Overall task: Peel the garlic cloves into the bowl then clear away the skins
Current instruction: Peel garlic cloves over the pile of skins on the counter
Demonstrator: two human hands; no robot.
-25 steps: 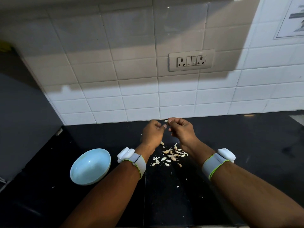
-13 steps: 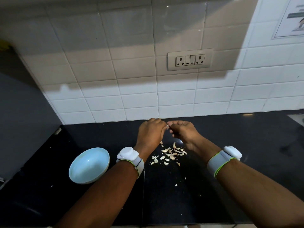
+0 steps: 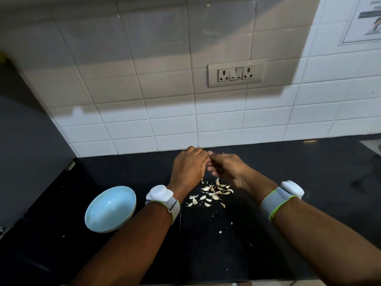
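Head view: left hand point(image 3: 188, 167), right hand point(image 3: 225, 166) grip mostly hidden garlic clove point(image 3: 209, 157).

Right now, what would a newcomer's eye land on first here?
The two hands meeting at the back of the black counter: left hand and right hand, fingertips together on something small and pale between them. Just below them lies a scatter of garlic cloves and skins. Left of the left forearm sits a light blue bowl, which looks empty.
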